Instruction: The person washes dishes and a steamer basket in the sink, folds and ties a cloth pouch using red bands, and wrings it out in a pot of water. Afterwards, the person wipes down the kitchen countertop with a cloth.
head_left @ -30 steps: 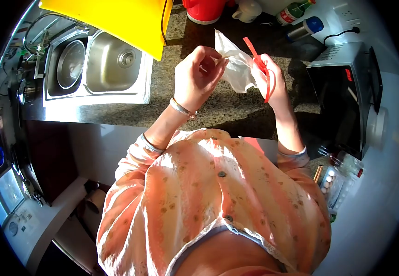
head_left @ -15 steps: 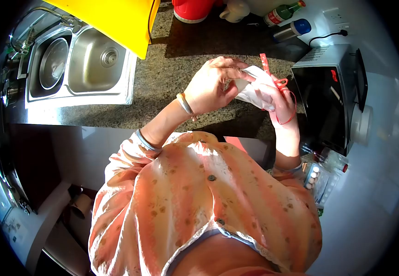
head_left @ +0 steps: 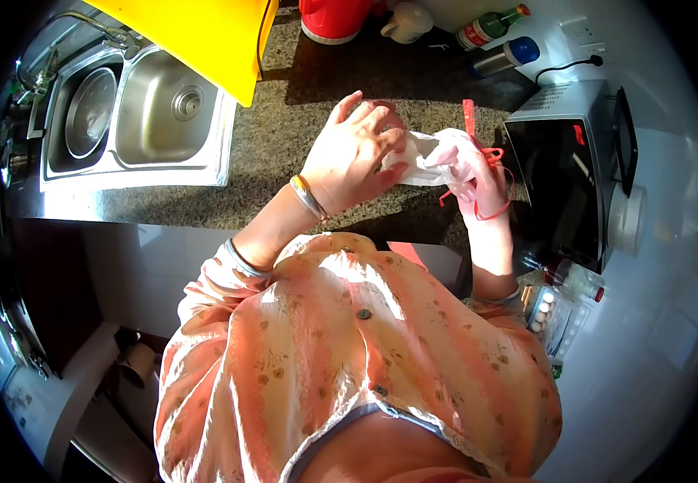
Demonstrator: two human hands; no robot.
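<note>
A thin white bag (head_left: 423, 165) with red ribbon (head_left: 469, 119) trailing from it is held up between my hands over the counter. My right hand (head_left: 482, 181) is closed on the bag's right part, with a red loop hanging over the wrist. At the bag's left end, my left hand (head_left: 357, 153) has its thumb and fingers around the edge; its index finger sticks up free. A bracelet circles the left wrist. What the bag contains, if anything, cannot be seen.
A dark speckled counter (head_left: 276, 149) lies beneath. To the left is a double sink (head_left: 222, 145) beside a yellow sheet-like object (head_left: 204, 40). A red kettle (head_left: 334, 20), white cup (head_left: 407, 22), green bottle (head_left: 490, 30) and blue-capped flask (head_left: 506, 56) stand behind; a microwave (head_left: 558, 153) is at right.
My left hand has shifted left and raised its index finger. The white bag is drawn out more between the hands, and a red ribbon end now shows beneath it.
</note>
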